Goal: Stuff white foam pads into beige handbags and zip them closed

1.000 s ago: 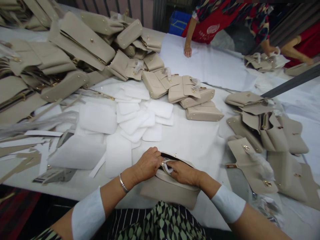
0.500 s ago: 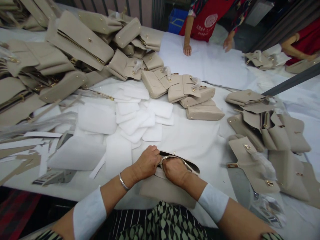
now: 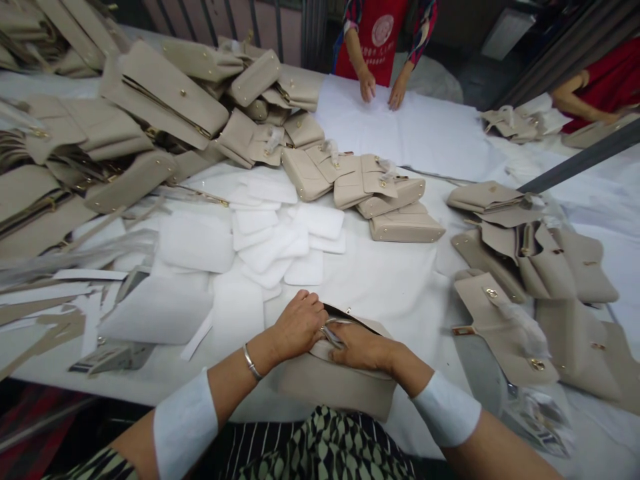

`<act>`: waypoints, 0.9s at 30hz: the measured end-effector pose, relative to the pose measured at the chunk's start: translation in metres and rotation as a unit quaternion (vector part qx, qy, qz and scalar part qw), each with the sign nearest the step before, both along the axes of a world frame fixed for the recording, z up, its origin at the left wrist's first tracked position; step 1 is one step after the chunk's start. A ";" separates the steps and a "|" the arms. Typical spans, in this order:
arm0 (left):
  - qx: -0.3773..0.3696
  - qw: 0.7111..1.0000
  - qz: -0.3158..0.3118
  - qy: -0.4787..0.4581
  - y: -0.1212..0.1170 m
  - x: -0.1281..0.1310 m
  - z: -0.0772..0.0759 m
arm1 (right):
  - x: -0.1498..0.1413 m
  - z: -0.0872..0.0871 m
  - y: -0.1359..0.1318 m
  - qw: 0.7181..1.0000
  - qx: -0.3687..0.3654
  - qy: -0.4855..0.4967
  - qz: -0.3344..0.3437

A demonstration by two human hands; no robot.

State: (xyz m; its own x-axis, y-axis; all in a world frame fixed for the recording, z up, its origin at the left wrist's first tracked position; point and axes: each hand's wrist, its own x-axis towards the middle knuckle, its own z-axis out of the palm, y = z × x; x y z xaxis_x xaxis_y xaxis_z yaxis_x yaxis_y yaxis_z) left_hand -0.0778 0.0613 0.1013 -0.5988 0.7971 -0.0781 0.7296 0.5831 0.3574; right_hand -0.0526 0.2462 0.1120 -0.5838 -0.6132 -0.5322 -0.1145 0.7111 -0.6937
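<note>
A beige handbag [image 3: 340, 392] lies at the table's near edge, in front of my body, its mouth turned away from me. My left hand [image 3: 300, 325] is closed on the left corner of the bag's opening, thumb hidden behind the fingers. At the opening, my right hand [image 3: 364, 345] grips the inner edge between thumb and fingers; some fingertips are hidden inside. A dark inner flap with a small gold stud rises behind both hands. Close by on the left are flat white foam pads [image 3: 237, 313].
Beige bags are heaped at the left [image 3: 165, 93], and several more lie at the right [image 3: 505, 327]. White strips [image 3: 90, 320] and a grey metal block are at the left. Across the table, a person in a red apron [image 3: 377, 40] handles white sheeting [image 3: 440, 133]; another person's arm shows at the right.
My right hand has shifted slightly down and right, turning from a fist pushed in the bag to a flatter grip at its opening. The far person's hands have come together.
</note>
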 end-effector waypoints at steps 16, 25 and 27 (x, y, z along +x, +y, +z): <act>0.129 0.990 0.018 -0.052 0.003 0.016 -0.031 | -0.005 -0.031 -0.005 0.985 -0.052 -0.162 -0.025; 0.070 0.998 0.011 -0.004 0.002 0.008 -0.022 | -0.003 -0.016 -0.018 0.995 0.025 -0.085 -0.046; 0.072 0.997 0.005 0.013 -0.001 0.009 -0.021 | 0.010 -0.004 -0.019 0.993 0.094 -0.035 -0.054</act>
State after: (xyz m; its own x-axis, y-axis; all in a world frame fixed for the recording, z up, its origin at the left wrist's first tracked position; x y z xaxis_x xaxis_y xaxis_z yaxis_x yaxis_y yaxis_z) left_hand -0.0691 0.0599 0.0799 -0.6072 0.7928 0.0521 0.7340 0.5346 0.4188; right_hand -0.0425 0.2270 0.1083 -0.5988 -0.4343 -0.6729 0.0131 0.8347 -0.5505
